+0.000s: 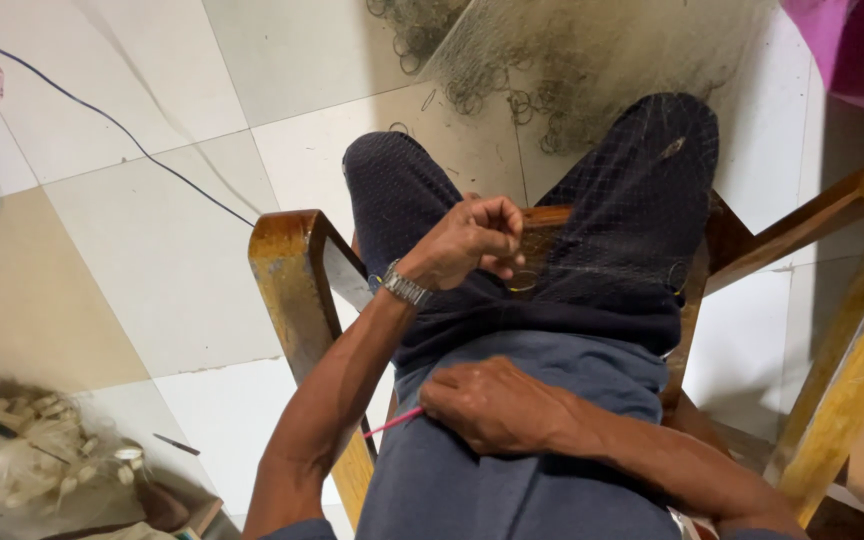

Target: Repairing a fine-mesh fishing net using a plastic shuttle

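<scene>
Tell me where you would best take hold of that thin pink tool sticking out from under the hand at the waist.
Judging from its pose, grip the pink tool on its free end, coming from the person's left side. Only that slim tip pokes out; the right hand covers the rest against the grey shirt, so a light fingertip pinch looks best.

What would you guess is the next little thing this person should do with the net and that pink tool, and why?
Probably bring the pink tool up to the left hand. That hand pinches the fine net draped over the knees beside a small ring, while the right hand holds the tool low at the lap, apart from the pinched spot.
</scene>
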